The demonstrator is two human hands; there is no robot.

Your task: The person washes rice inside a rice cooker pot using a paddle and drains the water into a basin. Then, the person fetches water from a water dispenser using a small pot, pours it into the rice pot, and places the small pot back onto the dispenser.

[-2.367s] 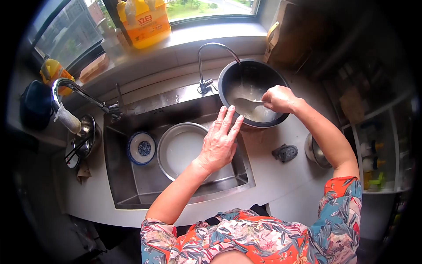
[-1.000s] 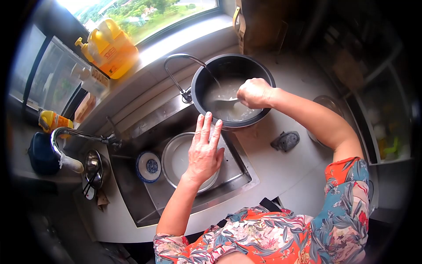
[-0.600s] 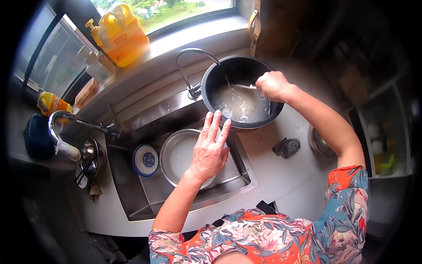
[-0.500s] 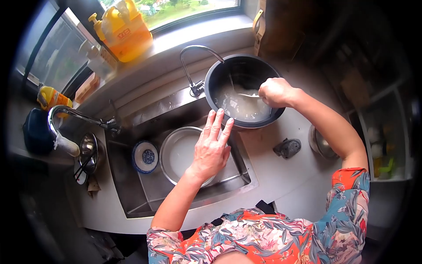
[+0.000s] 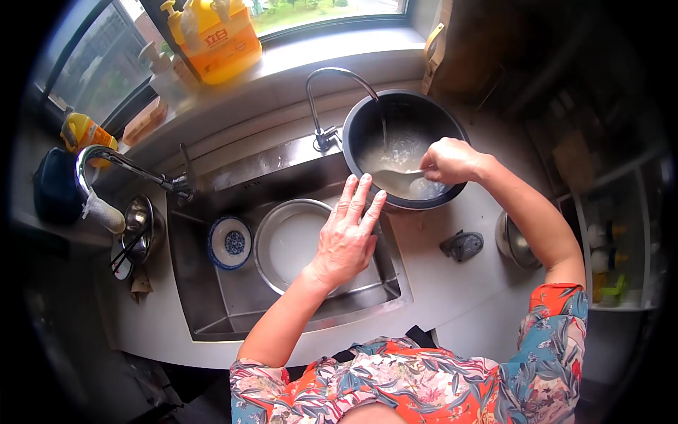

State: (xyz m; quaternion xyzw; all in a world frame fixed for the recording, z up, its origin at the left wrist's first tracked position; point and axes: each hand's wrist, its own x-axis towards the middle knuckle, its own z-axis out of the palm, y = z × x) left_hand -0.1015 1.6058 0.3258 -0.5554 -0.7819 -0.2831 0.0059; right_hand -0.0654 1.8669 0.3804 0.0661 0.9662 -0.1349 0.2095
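Note:
A dark round pot (image 5: 424, 113) stands at the back right edge of the sink, with cloudy water and pale grains in it. From the thin curved faucet (image 5: 311, 95) a stream of water runs into the pot. My right hand (image 5: 452, 161) is closed on the handle of a spoon (image 5: 399, 173), whose bowl dips into the cloudy water. Against the pot's near left rim rest the fingertips of my left hand (image 5: 346, 244), fingers spread and holding nothing.
In the sink (image 5: 212, 307) sit a large pale basin (image 5: 286, 244) and a blue-rimmed bowl (image 5: 234, 242). A grey scrubber (image 5: 462, 245) and a metal bowl (image 5: 519, 240) lie on the right counter. The larger faucet (image 5: 127, 161) arches at left; yellow bottles stand near the window.
The spoon in my right hand has moved through the water, towards the near side of the pot. My left hand has stayed at the rim. The whole view has shifted and turned.

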